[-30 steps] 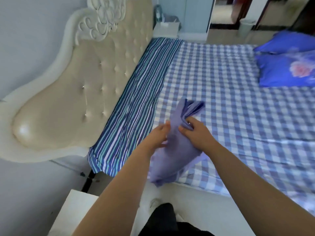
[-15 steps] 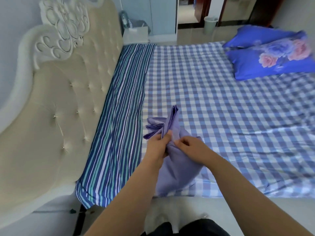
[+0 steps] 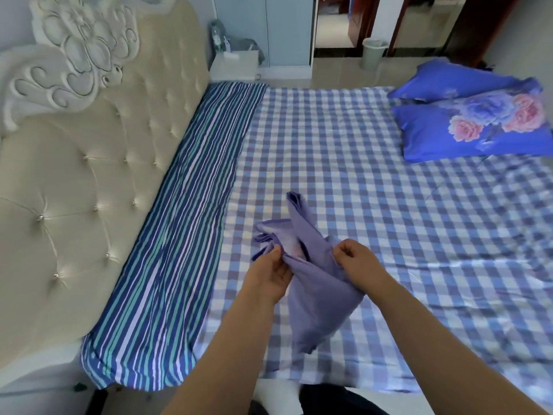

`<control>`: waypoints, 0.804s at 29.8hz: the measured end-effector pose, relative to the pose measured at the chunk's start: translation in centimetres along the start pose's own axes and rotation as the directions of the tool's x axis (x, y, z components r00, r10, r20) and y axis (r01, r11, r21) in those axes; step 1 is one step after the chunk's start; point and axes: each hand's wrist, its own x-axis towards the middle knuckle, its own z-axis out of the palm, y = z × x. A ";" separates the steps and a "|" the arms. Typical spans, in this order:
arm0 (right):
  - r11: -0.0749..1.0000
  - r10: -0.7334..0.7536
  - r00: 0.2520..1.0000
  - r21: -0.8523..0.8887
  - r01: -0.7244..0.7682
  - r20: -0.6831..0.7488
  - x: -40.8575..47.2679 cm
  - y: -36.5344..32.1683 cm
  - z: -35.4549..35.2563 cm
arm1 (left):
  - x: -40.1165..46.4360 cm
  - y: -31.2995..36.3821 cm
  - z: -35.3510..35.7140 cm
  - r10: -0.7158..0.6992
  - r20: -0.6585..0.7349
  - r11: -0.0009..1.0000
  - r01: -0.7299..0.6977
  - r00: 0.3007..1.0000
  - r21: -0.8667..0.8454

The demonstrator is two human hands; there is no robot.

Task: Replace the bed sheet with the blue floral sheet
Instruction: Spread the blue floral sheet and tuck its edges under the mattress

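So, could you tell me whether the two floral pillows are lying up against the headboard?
No, the floral pillows lie at the bed's far right, away from the headboard.

No readable text, labels, brands, numbers or signs anywhere in view. Fabrics carry patterns only, no lettering. Small items on the far nightstand (image 3: 236,59) are too blurred and small to make out any print.

bed (image 3: 155,378): checked sheet (image 3: 374,181), striped cloth (image 3: 179,235) (headboard side), floral pillows (image 3: 478,133).
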 end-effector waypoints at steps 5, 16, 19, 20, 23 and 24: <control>0.988 0.146 0.988 -0.050 -0.149 -0.050 3.9 3.6 -6.1 | 1.9 -1.7 3.9 0.033 -0.037 0.990 -0.038 0.999 -0.134; 0.975 -0.205 0.962 -0.054 0.217 0.178 5.6 -0.7 -6.2 | 2.4 -4.6 8.8 0.047 0.091 0.992 -0.057 0.995 0.112; 0.987 -0.144 0.981 -0.052 0.152 0.134 7.1 -0.1 -5.7 | 2.8 -4.7 8.7 0.034 0.084 0.999 -0.036 0.996 0.016; 0.991 -0.118 0.986 -0.048 0.125 0.116 7.4 0.0 -5.5 | 3.0 -4.5 8.7 0.027 0.072 1.000 -0.027 0.997 0.004; 0.998 -0.013 0.999 0.057 0.011 0.043 8.1 1.0 -4.5 | 3.9 -4.1 8.8 0.017 -0.045 0.999 -0.020 0.999 -0.048; 0.991 0.027 0.999 0.134 -0.030 0.020 8.2 1.3 -4.3 | 4.2 -4.0 8.8 0.007 -0.087 0.997 -0.014 0.996 -0.079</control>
